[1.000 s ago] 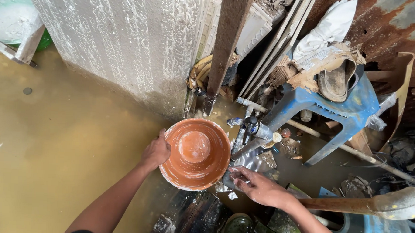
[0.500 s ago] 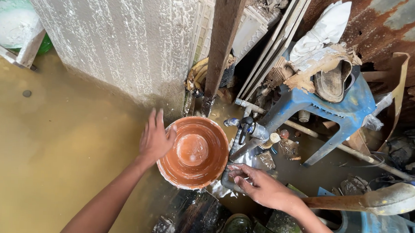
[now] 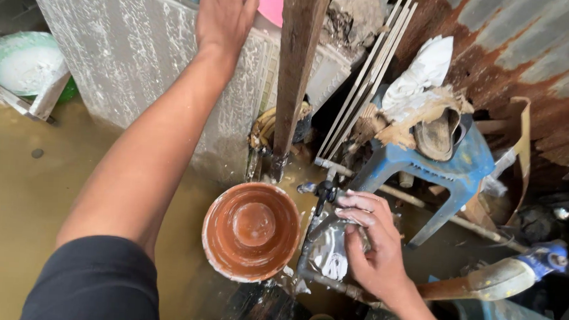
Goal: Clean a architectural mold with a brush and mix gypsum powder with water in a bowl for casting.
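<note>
An orange-brown bucket (image 3: 251,232) holding muddy water stands on the wet ground below me. My left hand (image 3: 224,13) is stretched up to the top edge of a grey, splattered slab, fingers spread against a pink object (image 3: 272,1) there. My right hand (image 3: 369,244) rests on a small tap (image 3: 323,195) and its pipe just to the right of the bucket, fingers curled around the tap's top and a crumpled plastic wrap.
Murky brown water (image 3: 20,212) covers the floor at left. A wooden post (image 3: 298,71) rises behind the bucket. A blue plastic stool (image 3: 434,163) with rags and a sandal stands at right before a rusty metal sheet (image 3: 532,62). A white basin (image 3: 20,62) sits far left.
My left hand left the bucket's rim and reached up to the slab's top. My right hand moved up from the plastic wrap to the tap. The view has shifted closer.
</note>
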